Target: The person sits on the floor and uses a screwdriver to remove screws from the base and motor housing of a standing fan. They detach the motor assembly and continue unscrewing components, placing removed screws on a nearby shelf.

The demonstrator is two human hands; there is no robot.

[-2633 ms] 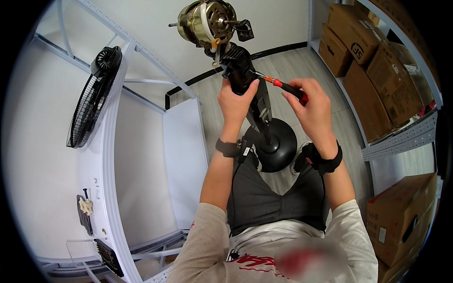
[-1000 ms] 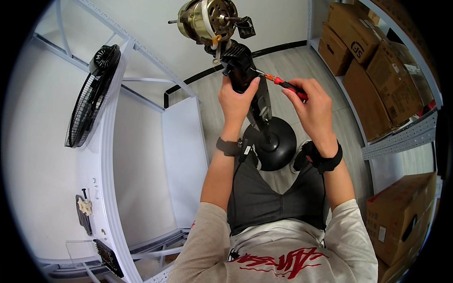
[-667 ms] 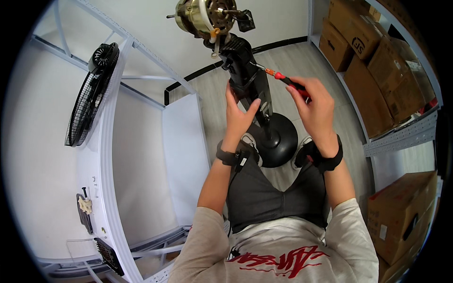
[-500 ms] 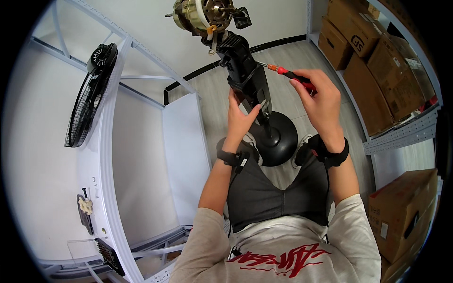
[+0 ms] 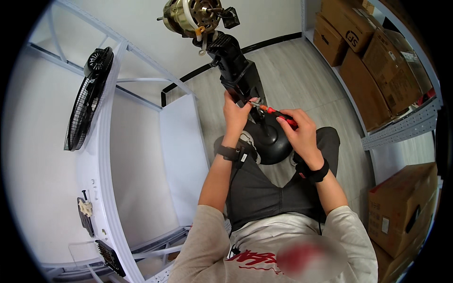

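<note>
Grey floor (image 5: 288,61) and a white wall (image 5: 271,21) lie behind the work. Right hand (image 5: 302,132), at three o'clock, holds a screwdriver (image 5: 271,110) in a closed grip, its shaft aimed toward ten. Left hand (image 5: 236,118), at twelve, lies against the lower part of a black post (image 5: 236,70), thumb by the tip — whether it pinches anything, I cannot tell. That post, just above centre, leans toward eleven, with a motor (image 5: 191,19) at its top and a round base (image 5: 278,153) below. Work looks partway along: the motor is bare and the grille (image 5: 89,104) lies apart, at nine to ten on the left shelf (image 5: 92,160); motor, post and base remain together, and no loosened screw shows at the tip. Counting outward: two hands, one screwdriver, one post, one motor, one base, one grille; at eight, one cream knob (image 5: 85,207); nearer seven, one mesh panel (image 5: 108,257); at two, at least four boxes (image 5: 363,89) — and at four, one large carton (image 5: 398,207).
</note>
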